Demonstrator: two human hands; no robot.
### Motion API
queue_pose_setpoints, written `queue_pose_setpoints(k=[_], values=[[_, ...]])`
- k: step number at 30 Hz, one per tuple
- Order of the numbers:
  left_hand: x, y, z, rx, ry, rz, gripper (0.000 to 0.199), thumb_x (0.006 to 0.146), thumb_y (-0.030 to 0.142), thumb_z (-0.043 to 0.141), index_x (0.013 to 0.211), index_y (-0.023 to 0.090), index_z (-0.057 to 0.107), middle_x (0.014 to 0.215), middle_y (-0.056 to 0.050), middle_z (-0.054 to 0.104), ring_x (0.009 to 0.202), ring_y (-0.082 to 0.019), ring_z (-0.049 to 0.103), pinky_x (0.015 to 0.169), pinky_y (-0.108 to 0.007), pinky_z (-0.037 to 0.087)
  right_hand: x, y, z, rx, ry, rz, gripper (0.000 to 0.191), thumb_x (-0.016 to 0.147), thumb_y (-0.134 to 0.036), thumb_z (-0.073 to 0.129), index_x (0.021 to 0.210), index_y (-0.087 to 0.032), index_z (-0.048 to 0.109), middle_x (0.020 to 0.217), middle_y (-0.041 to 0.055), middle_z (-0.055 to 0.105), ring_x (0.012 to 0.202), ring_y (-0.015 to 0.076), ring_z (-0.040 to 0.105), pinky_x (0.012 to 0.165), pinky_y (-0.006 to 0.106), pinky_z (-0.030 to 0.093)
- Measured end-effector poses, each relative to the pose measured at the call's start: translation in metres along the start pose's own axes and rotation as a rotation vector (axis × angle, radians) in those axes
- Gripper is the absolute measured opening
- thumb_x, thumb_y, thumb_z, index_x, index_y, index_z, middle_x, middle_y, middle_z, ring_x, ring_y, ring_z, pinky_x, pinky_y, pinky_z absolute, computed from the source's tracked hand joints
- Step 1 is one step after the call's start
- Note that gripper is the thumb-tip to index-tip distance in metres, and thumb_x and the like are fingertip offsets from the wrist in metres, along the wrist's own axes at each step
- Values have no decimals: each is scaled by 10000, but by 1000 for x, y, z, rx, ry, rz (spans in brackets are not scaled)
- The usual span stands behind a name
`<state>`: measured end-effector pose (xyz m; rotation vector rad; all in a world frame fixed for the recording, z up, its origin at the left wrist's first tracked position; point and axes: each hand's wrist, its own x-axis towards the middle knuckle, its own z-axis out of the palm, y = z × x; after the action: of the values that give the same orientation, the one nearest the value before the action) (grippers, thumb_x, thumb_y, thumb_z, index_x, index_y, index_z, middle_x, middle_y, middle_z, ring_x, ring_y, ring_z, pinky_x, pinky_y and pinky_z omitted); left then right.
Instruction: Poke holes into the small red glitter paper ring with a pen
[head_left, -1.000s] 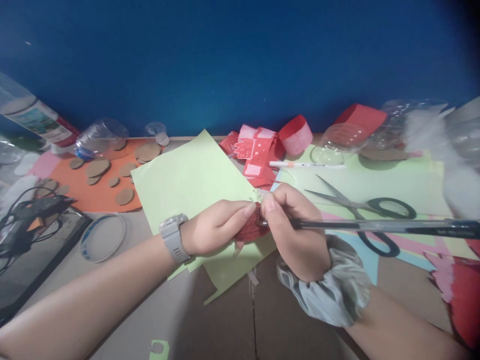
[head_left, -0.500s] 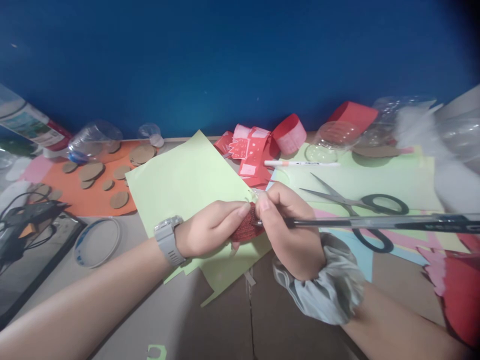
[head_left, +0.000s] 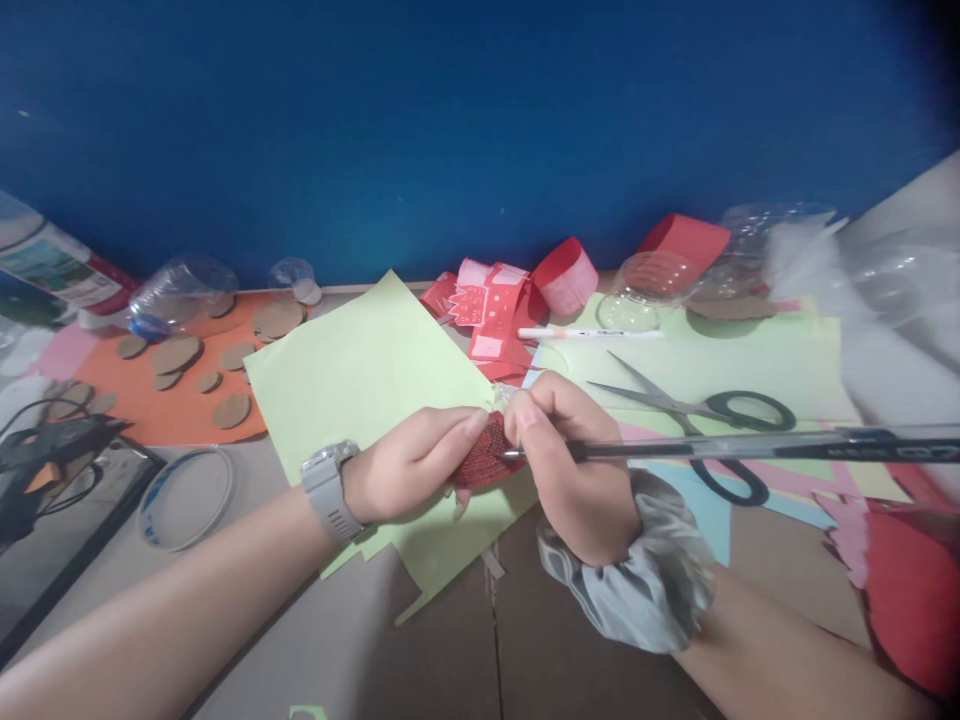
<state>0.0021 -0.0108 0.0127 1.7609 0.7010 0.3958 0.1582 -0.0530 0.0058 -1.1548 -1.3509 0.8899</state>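
Note:
My left hand (head_left: 416, 460) is closed on a small red paper piece (head_left: 484, 452) covered with dark crosshatched lines. My right hand (head_left: 570, 470) is closed with a black pen (head_left: 750, 446) lying across it behind the thumb. The pen's tip points left at the red piece; whether it touches is hard to tell. Thumb and finger of my right hand meet at the piece's upper right edge, by a small pale scrap. Beneath both hands lies a light green paper sheet (head_left: 360, 350). Fingers partly hide the red piece.
Open scissors (head_left: 694, 410) and a white marker (head_left: 585, 333) lie to the right. Red paper shapes (head_left: 499, 310) sit at the back. On the left are cardboard discs (head_left: 176, 353) on orange paper (head_left: 157, 415), a tape roll (head_left: 187, 500) and a plastic cup (head_left: 187, 290). A blue wall (head_left: 450, 130) stands behind.
The whole view has shifted slightly, so things appear a little lower and further left. Both hands keep hold of the red paper piece and the pen, nearly in the same pose.

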Motion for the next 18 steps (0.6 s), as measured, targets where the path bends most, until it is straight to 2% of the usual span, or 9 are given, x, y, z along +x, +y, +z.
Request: queue_pose_setpoints(k=[8, 18], values=[[-1, 0, 0, 3, 18, 21, 422, 998, 364, 233, 718, 162, 476, 537, 11, 558, 557, -113, 535, 650, -235, 452, -1, -1, 0, -63, -23, -26, 326, 923, -268, 426, 611, -199, 365, 566, -51, 289, 517, 91, 284, 477, 245, 257], [-1, -1, 0, -37, 7, 12, 431, 997, 373, 232, 729, 153, 489, 532, 12, 554, 521, -104, 545, 627, -227, 464, 0, -1, 0, -123, -24, -21, 318, 923, -259, 432, 616, -197, 374, 568, -52, 301, 519, 89, 307, 483, 232, 283]])
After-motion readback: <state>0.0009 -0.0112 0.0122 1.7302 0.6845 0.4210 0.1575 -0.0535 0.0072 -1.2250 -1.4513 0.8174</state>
